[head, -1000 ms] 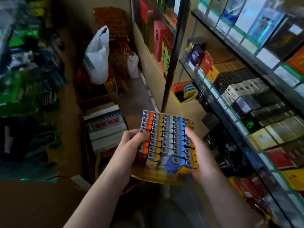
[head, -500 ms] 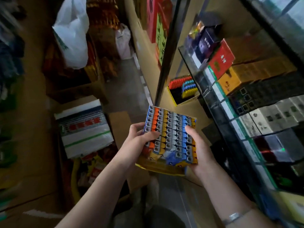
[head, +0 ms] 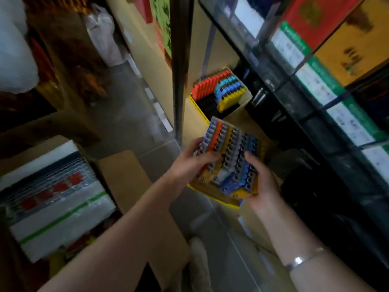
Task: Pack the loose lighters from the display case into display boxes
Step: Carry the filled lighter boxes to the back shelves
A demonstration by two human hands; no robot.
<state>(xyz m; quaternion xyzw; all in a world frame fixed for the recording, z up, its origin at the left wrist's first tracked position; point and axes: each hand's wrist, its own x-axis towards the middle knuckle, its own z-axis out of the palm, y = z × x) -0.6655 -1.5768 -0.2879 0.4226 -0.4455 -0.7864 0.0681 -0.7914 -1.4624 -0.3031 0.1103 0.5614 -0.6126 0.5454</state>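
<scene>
Seemingly full, the box of lighters (head: pixel 229 159) sits in the middle of the head view, held up between both hands just in front of the lower shelf. The left hand (head: pixel 190 165) grips its left side, thumb laid over the tops of the lighters; the right hand (head: pixel 260 182) cups the near right corner, fingers curled round the edge. Rows of orange, grey, yellow and blue lighters stand tight inside, though a few at the near edge lean out of line.

Such a box is probably light card, easy to bend, and the smooth plastic lighters could slide out if it tips. Holding it by two opposite sides and keeping it level seems the safest way.

Farther off on the shelf rests a second box (head: pixel 221 91), yellow-walled and partly filled with red, blue and yellow lighters. A dark upright post (head: pixel 181 66) stands just left of it and could hinder a reach from that side. Cigarette packs (head: pixel 324 66) fill the shelves to the right. On the floor to the left lie a cardboard box (head: pixel 130 178) and a wrapped package (head: pixel 52 197); a white bag (head: pixel 103 34) hangs far left.
</scene>
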